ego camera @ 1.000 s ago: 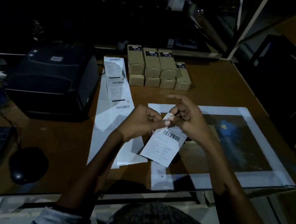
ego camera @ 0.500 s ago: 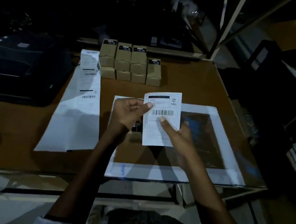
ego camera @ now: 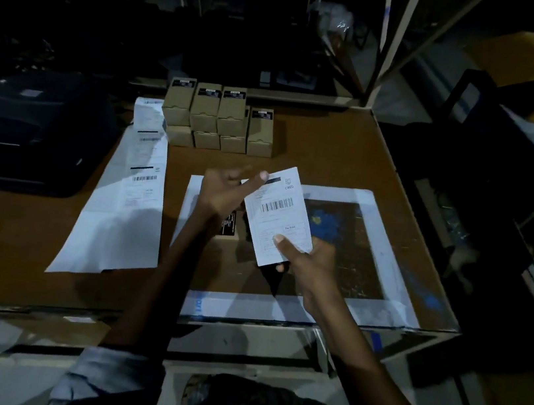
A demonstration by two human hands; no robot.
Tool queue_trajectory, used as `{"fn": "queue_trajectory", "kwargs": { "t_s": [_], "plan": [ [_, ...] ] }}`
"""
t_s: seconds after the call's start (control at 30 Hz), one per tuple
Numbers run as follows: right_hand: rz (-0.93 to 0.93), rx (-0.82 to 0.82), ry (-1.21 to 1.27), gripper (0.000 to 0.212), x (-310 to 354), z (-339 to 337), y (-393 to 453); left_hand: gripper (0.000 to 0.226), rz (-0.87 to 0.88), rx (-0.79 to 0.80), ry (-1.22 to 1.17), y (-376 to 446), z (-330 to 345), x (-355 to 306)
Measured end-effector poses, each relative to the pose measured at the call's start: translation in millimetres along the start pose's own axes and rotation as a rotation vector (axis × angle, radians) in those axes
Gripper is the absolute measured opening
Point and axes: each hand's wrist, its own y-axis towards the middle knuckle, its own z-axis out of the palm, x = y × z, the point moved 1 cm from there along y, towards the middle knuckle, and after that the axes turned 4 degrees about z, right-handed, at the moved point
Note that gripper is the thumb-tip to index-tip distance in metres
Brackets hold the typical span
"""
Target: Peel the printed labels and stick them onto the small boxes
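From my remote seat I see a person hold a printed label (ego camera: 276, 216) above the brown table (ego camera: 336, 143), tilted, barcode up. The left hand (ego camera: 225, 192) pinches its top left corner with the thumb on top; the right hand (ego camera: 304, 267) grips its lower edge, thumb on the face, fingers curled beneath. A small box (ego camera: 230, 228) lies just under the label — half hidden. Small boxes (ego camera: 219, 119) are stacked at the table's far edge, beside a strip of labels (ego camera: 145, 163) leading to the dark printer (ego camera: 26, 131).
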Motion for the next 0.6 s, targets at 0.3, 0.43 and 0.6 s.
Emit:
{"fn": "queue_trajectory", "kwargs": {
  "t_s": [0.3,0.43,0.6],
  "plan": [
    [0.213,-0.048,0.197,0.021,-11.3,25.9,9.0,0.012,0.174,0.252,0.221,36.1,-13.8,-17.8],
    [0.228,-0.137,0.319,0.019,-16.2,37.1,11.7,0.015,0.193,0.254,0.247,46.8,-15.4,-12.2],
    [0.279,-0.305,0.336,0.02,-29.9,36.0,5.0,0.02,0.189,0.191,0.218,70.2,-29.4,-7.4]
  ]
}}
